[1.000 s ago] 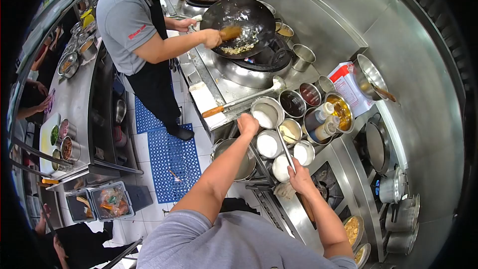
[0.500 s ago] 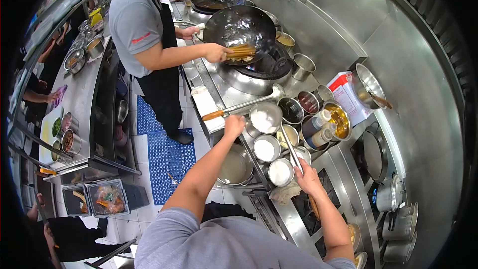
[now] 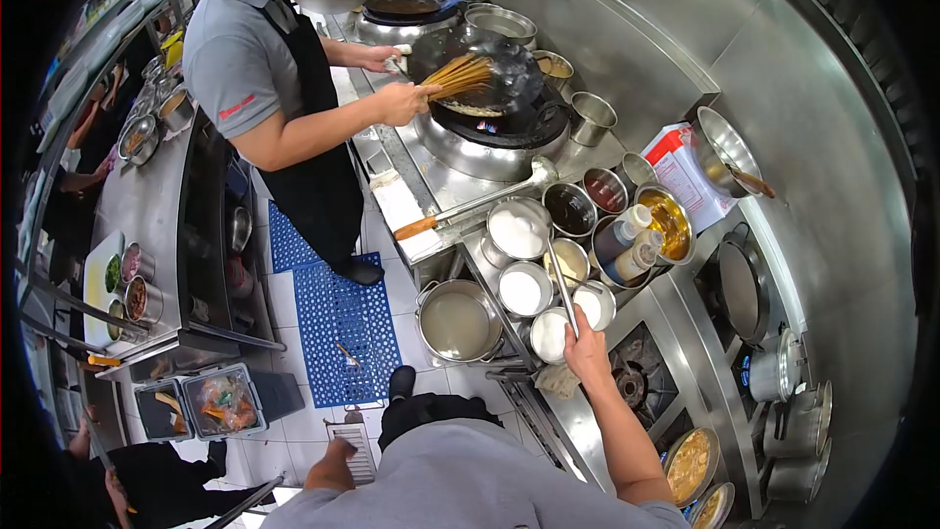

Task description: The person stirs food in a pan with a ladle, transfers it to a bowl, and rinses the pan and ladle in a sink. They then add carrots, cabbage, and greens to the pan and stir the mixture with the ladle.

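Observation:
My right hand [image 3: 587,345] is closed around the long metal handle of a ladle [image 3: 563,284]. That handle slants up and left to a metal container of white contents [image 3: 519,229]; the ladle's far end is hard to make out there. More containers of white contents [image 3: 525,289] stand just below, close to my right hand. My left hand [image 3: 333,465] hangs low beside my body, away from the counter, and its fingers are mostly hidden. A second ladle with a wooden handle [image 3: 417,227] lies along the counter behind the containers.
A co-worker tilts a wok [image 3: 470,64] and holds a bamboo wok brush [image 3: 460,76] over the burner. Sauce pots [image 3: 604,192] and squeeze bottles [image 3: 634,257] crowd the counter. A large pot of cloudy liquid [image 3: 458,323] stands at left, a gas burner [image 3: 636,384] at right.
My left hand has drawn back from the white-filled container down to my side. My right hand has shifted slightly left with the ladle. The co-worker's wok and brush have moved.

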Motion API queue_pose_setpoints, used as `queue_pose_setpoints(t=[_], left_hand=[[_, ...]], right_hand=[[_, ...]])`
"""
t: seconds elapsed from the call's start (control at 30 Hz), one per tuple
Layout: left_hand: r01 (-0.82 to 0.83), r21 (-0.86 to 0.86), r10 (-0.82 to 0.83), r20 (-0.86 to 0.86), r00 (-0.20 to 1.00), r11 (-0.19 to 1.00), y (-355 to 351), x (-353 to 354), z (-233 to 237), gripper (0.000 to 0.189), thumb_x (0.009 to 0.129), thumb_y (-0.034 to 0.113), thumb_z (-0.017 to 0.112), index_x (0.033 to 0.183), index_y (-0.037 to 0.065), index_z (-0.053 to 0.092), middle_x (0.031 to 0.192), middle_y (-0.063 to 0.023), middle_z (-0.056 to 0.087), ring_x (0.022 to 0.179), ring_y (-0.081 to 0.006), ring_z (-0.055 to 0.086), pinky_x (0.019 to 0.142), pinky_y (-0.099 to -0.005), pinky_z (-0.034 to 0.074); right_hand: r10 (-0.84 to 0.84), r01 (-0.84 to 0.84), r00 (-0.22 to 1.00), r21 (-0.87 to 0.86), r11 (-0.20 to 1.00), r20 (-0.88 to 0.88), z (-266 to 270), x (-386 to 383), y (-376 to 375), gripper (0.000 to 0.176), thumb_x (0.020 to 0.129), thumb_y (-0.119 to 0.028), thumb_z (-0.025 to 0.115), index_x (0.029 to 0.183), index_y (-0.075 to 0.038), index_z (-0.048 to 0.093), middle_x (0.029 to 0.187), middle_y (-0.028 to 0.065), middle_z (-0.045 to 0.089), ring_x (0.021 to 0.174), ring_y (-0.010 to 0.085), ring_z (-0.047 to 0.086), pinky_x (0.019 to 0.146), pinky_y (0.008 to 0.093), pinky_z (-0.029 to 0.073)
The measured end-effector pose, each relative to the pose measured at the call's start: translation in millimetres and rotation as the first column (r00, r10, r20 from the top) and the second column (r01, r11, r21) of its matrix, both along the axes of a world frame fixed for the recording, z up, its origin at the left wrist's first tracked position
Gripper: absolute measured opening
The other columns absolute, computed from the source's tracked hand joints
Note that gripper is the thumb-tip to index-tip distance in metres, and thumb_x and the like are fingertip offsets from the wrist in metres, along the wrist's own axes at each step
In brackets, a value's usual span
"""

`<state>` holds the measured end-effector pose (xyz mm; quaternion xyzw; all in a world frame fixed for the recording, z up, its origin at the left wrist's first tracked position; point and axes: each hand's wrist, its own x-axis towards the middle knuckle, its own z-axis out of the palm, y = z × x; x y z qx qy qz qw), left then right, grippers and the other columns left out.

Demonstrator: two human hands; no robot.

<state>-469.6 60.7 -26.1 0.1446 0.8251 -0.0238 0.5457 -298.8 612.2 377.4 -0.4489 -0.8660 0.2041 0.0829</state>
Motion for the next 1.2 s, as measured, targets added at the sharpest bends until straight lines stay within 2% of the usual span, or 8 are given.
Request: queue_pose_setpoints(t=[0.13, 0.2, 0.27, 0.47, 0.7, 0.9, 0.93, 1.2], left_hand=[[-0.326, 0.045, 0.328, -0.035, 0.944, 0.944, -18, 5, 13, 0.046, 0.077, 0.044, 0.068, 0.101, 0.004, 0.073, 0.108, -0.019, 0.07, 0.106, -0.0322, 0.066, 0.089, -0.0427, 0.052], [-0.225, 0.119, 0.237, -0.101, 0.966, 0.967, 1, -14, 7, 0.048, 0.079, 0.047, 0.065, 0.097, 0.004, 0.073, 0.107, -0.0202, 0.069, 0.104, -0.0338, 0.066, 0.089, -0.0431, 0.052], [-0.198, 0.199, 0.232, -0.168, 0.958, 0.96, 38, -42, 6, 0.049, 0.081, 0.05, 0.061, 0.093, 0.004, 0.074, 0.106, -0.0215, 0.069, 0.102, -0.0357, 0.066, 0.089, -0.0436, 0.052], [-0.309, 0.54, 0.459, -0.166, 0.873, 0.783, 125, -120, 78, 0.038, 0.086, 0.041, 0.06, 0.088, 0.006, 0.076, 0.088, -0.0235, 0.07, 0.088, -0.0391, 0.069, 0.082, -0.0465, 0.053], [-0.228, 0.473, 0.359, -0.206, 0.91, 0.851, 95, -156, 54, 0.038, 0.087, 0.041, 0.058, 0.088, 0.007, 0.076, 0.088, -0.0223, 0.071, 0.088, -0.039, 0.069, 0.083, -0.0461, 0.053], [0.034, 0.307, 0.105, -0.425, 0.899, 0.951, 20, -146, -2, 0.038, 0.082, 0.042, 0.064, 0.091, 0.007, 0.075, 0.087, -0.0161, 0.072, 0.089, -0.0315, 0.07, 0.083, -0.0409, 0.054], [-0.005, 0.32, 0.155, -0.444, 0.882, 0.947, 9, -140, -19, 0.037, 0.079, 0.042, 0.069, 0.091, 0.008, 0.075, 0.081, -0.0131, 0.073, 0.084, -0.0276, 0.071, 0.079, -0.0386, 0.055], [-0.278, 0.394, 0.386, -0.227, 0.894, 0.876, 13, -130, 22, 0.044, 0.085, 0.045, 0.063, 0.086, 0.003, 0.075, 0.097, -0.0235, 0.07, 0.093, -0.0384, 0.069, 0.083, -0.045, 0.054]], right_hand=[[0.23, -0.173, 0.948, 0.251, 0.952, -0.22, -51, 0, 10, 0.044, 0.095, -0.017, 0.056, 0.137, -0.009, 0.049, 0.077, 0.028, 0.066, 0.06, 0.0451, 0.064, 0.053, 0.0518, 0.05], [-0.104, 0.058, 0.985, -0.31, 0.949, -0.135, -12, -18, -5, 0.043, 0.097, -0.021, 0.056, 0.138, -0.01, 0.048, 0.067, 0.016, 0.06, 0.046, 0.0297, 0.055, 0.043, 0.0427, 0.044], [-0.387, 0.211, 0.919, -0.747, 0.631, -0.068, 27, -31, -20, 0.04, 0.1, -0.027, 0.054, 0.137, -0.014, 0.047, 0.059, -0.0013, 0.042, 0.039, 0.006, 0.033, 0.034, 0.0259, 0.031], [-0.457, 0.148, 0.888, -0.915, 0.376, -0.044, 59, -42, -18, 0.024, 0.101, -0.026, 0.052, 0.122, -0.016, 0.051, 0.064, -0.0012, 0.045, 0.041, 0.0052, 0.033, 0.035, 0.0237, 0.03], [-0.444, 0.236, 0.886, -0.696, 0.678, -0.133, 55, -46, -50, 0.034, 0.1, -0.024, 0.053, 0.131, -0.011, 0.049, 0.062, 0.0007, 0.046, 0.04, 0.0078, 0.038, 0.034, 0.0269, 0.031], [-0.11, 0.143, 0.983, 0.238, 0.961, -0.147, -8, -34, -50, 0.042, 0.095, -0.02, 0.057, 0.135, -0.007, 0.054, 0.093, 0.0247, 0.07, 0.081, 0.0393, 0.07, 0.074, 0.0444, 0.054], [-0.257, 0.263, 0.952, 0.018, 0.965, -0.166, 12, -49, -65, 0.042, 0.093, -0.021, 0.059, 0.132, -0.005, 0.056, 0.106, 0.0303, 0.066, 0.103, 0.0482, 0.061, 0.091, 0.047, 0.048], [-0.23, 0.223, 0.972, -0.116, 0.968, -0.054, -13, -48, -47, 0.044, 0.09, -0.019, 0.058, 0.13, -0.002, 0.057, 0.114, 0.0303, 0.063, 0.109, 0.0463, 0.059, 0.098, 0.0454, 0.046]])
